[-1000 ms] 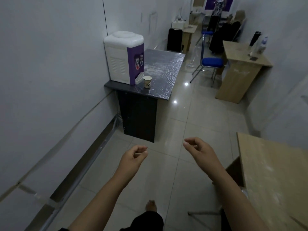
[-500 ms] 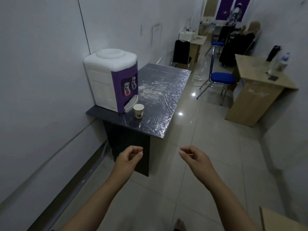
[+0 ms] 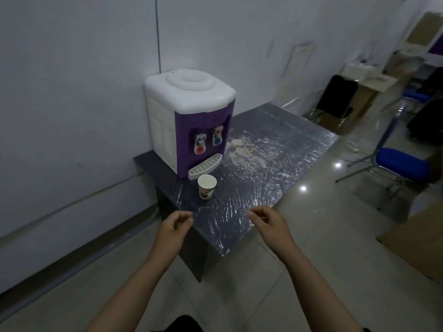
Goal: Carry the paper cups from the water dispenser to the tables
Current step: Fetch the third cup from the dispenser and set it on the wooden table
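A white paper cup (image 3: pixel 206 187) with a small print stands upright on the dark table (image 3: pixel 275 152), just in front of the drip tray of the white and purple water dispenser (image 3: pixel 189 121). My left hand (image 3: pixel 173 230) hovers at the table's near corner, below the cup, fingers loosely curled and holding nothing. My right hand (image 3: pixel 268 224) is held over the table's near edge, to the right of the cup, fingers also loosely curled and empty. Neither hand touches the cup.
The dark table is wrapped in shiny plastic film and stands against the white wall (image 3: pixel 72 92). A blue chair (image 3: pixel 400 164) stands to the right on the tiled floor. A black chair (image 3: pixel 340 99) and light wooden tables (image 3: pixel 374 77) lie farther back. A wooden tabletop corner (image 3: pixel 419 240) shows at right.
I have come closer to the dispenser table; the dispenser and cup look larger and nearer. Both hands now reach the table's near edge, still empty.
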